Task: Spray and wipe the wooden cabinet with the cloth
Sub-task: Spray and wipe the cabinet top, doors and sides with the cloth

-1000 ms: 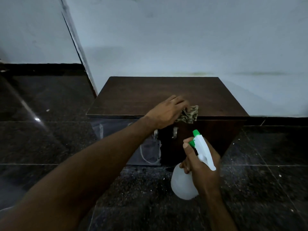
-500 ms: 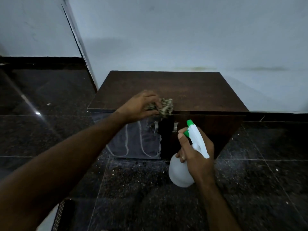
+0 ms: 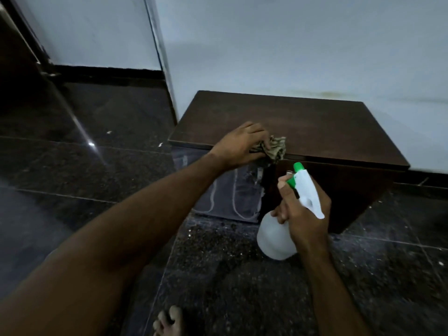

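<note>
A low dark wooden cabinet (image 3: 315, 127) stands against the white wall. My left hand (image 3: 238, 146) grips a crumpled patterned cloth (image 3: 275, 149) and presses it on the front edge of the cabinet top, left of the middle. My right hand (image 3: 303, 212) holds a white spray bottle (image 3: 275, 235) with a green nozzle in front of the cabinet's doors, nozzle pointing up toward the top edge. The left door looks pale and streaked, the right door dark.
A dark polished stone floor (image 3: 97, 180) surrounds the cabinet. The white wall (image 3: 291, 44) runs behind it, with a corner edge (image 3: 162, 57) just left of the cabinet. My bare foot (image 3: 169, 322) shows at the bottom edge.
My left hand slid the cloth leftward along the front edge, then a little back toward the middle. The view swung left. The spray bottle stayed in front of the doors.
</note>
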The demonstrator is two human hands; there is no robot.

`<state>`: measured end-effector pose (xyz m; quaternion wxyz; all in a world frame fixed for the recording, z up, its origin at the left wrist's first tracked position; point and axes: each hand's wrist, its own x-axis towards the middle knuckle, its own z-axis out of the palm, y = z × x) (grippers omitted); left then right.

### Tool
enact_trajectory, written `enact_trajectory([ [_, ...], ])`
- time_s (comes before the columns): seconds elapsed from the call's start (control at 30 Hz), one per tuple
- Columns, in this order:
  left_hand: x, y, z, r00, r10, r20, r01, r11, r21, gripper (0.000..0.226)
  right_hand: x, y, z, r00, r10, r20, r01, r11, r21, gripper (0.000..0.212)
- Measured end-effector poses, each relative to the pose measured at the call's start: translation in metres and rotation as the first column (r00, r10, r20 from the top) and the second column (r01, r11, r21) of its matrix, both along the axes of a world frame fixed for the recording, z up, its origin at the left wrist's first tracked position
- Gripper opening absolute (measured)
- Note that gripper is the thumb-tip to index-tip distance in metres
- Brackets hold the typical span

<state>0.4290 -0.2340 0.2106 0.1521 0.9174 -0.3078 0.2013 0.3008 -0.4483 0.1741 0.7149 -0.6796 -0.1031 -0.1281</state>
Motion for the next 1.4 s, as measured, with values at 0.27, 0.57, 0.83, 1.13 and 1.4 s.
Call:
enact_trajectory([
  [0.27,-0.037,0.140,0.007,0.982,0.191,-0.012,-0.191,0.982,-0.001,0.024,-0.007,0.015,-0.009,0.998,0.067,-0.007,-0.067,0.998,0.015,0.023],
  [0.57,-0.024,0.057,-0.007,0.985,0.171,0.019,-0.169,0.982,-0.079,0.022,-0.014,0.035,-0.013,0.995,0.103,0.008,-0.102,0.993,-0.060,0.005],
  [0.83,-0.066,0.161,0.004,0.942,0.336,-0.005,-0.336,0.940,-0.068,0.026,-0.005,0.046,-0.016,0.989,0.146,0.006,-0.146,0.989,-0.008,0.008],
  [1.13,-0.079,0.148,-0.013,0.832,0.554,-0.035,-0.545,0.804,-0.237,0.027,-0.005,0.043,-0.016,0.990,0.141,0.009,-0.141,0.989,0.045,0.010],
  [1.4,-0.056,0.054,-0.005,0.896,0.439,-0.067,-0.443,0.878,-0.182,0.028,-0.012,0.038,-0.003,0.991,0.134,0.014,-0.135,0.989,0.056,0.012],
])
